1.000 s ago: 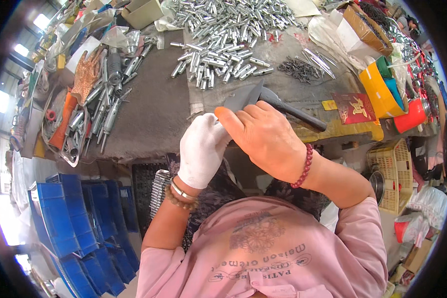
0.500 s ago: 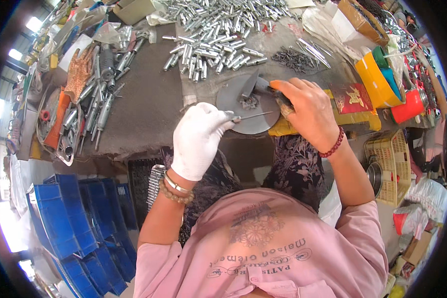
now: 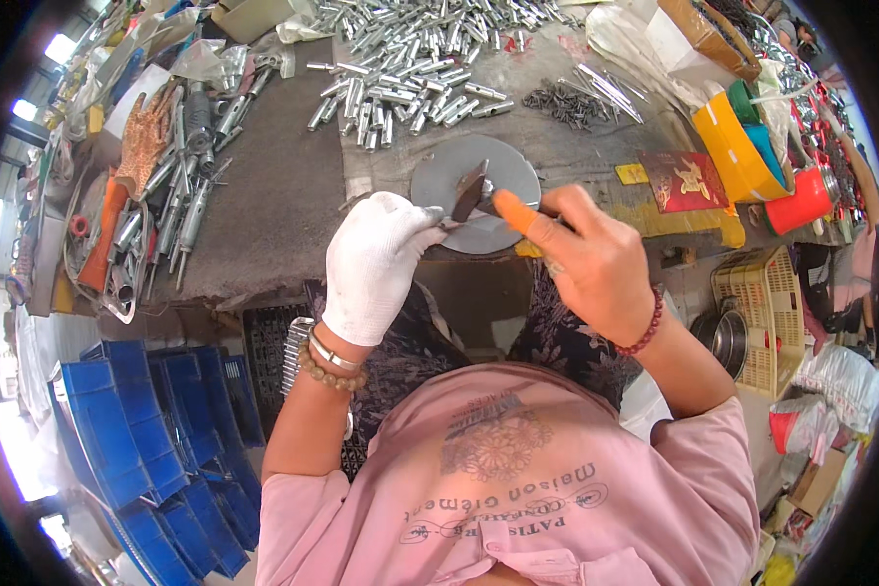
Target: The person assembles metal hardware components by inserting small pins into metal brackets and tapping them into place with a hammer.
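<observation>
My left hand, in a white knit glove, pinches a slim metal rod over the near-left part of a round grey metal plate. Much of the rod is hidden by the fingers and by a dark wedge-shaped hammer head. The head is tilted above the plate, close to the left fingertips. My right hand, bare except for an orange cover on the forefinger, is closed on the hammer at the plate's right side. The fingers hide its handle.
A heap of silver metal tubes lies beyond the plate, with small dark pins and thin rods at its right. Tools and an orange-patterned glove are at left. A red packet and yellow container stand right.
The hammer head has shifted left and nearer, towards the left fingertips. My right hand has turned and come nearer. My left hand has moved slightly left, and less of the rod shows.
</observation>
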Motion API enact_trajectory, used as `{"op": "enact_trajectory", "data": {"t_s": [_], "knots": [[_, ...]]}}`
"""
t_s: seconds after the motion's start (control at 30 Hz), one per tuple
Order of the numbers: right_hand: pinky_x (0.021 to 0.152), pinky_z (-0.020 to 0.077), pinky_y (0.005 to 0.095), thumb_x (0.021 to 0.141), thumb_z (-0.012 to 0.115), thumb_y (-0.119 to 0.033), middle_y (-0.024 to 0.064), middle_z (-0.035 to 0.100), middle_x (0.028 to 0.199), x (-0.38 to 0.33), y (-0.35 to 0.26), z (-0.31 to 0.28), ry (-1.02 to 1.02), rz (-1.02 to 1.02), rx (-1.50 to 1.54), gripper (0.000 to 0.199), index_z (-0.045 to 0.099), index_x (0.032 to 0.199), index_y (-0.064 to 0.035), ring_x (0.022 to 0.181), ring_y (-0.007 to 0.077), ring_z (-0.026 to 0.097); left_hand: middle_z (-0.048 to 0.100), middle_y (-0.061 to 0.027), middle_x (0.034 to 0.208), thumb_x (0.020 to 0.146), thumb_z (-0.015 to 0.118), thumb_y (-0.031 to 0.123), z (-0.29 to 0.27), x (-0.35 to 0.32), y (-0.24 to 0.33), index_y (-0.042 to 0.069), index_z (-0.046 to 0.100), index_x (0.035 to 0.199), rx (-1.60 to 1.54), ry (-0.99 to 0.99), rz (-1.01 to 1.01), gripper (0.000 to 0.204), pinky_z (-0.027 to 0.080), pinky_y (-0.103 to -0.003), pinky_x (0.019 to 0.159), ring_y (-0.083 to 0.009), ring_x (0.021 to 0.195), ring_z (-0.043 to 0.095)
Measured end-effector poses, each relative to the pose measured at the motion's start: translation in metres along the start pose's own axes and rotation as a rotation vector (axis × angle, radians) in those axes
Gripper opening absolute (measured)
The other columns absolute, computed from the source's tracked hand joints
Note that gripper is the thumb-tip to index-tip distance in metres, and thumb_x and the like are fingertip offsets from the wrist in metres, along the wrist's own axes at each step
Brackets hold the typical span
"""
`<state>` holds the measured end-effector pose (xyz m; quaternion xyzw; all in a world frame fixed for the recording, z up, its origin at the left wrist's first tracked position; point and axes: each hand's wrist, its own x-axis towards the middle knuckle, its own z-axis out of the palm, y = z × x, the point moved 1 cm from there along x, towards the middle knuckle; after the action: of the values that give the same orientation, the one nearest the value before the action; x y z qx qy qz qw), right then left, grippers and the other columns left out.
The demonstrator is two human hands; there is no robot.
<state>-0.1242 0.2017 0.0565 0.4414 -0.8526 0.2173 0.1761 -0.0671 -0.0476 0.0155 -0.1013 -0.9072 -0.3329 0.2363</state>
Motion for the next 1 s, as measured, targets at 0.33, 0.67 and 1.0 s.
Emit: {"op": "enact_trajectory", "data": {"t_s": [0.33,0.67,1.0], "knots": [[0.067,0.0589,0.0367,0.085,0.068,0.003,0.0088,0.058,0.096,0.0,-0.006,0.007,0.223,-0.008,0.112,0.057,0.075,0.138,-0.0169,0.081,0.0259,0.069,0.069,-0.0117,0.092,0.082,0.081,0.0,-0.002,0.003,0.001,0.002,0.078,0.101,-0.072,-0.011,-0.014,0.019,0.053,-0.039,0.083,-0.0311,0.092,0.067],[0.076,0.0561,0.0461,0.088,0.065,0.007,0.0136,0.067,0.109,0.019,0.02,0.004,0.032,0.157,0.295,0.056,0.069,0.139,-0.0144,0.091,0.0417,0.068,0.068,-0.0098,0.087,0.081,0.084,0.005,-0.005,0.003,0.001,0.005,0.079,0.097,-0.131,-0.006,-0.069,0.016,0.053,-0.039,0.079,-0.0301,0.087,0.066],[0.072,0.0568,0.0364,0.084,0.071,0.007,0.0079,0.068,0.1,0.004,-0.006,-0.003,0.336,-0.021,0.2,0.058,0.075,0.138,-0.0157,0.082,0.0262,0.07,0.069,-0.0099,0.089,0.08,0.085,0.007,-0.003,0.001,-0.003,0.005,0.08,0.096,-0.166,-0.015,-0.074,0.017,0.053,-0.04,0.078,-0.0302,0.086,0.067]]}}
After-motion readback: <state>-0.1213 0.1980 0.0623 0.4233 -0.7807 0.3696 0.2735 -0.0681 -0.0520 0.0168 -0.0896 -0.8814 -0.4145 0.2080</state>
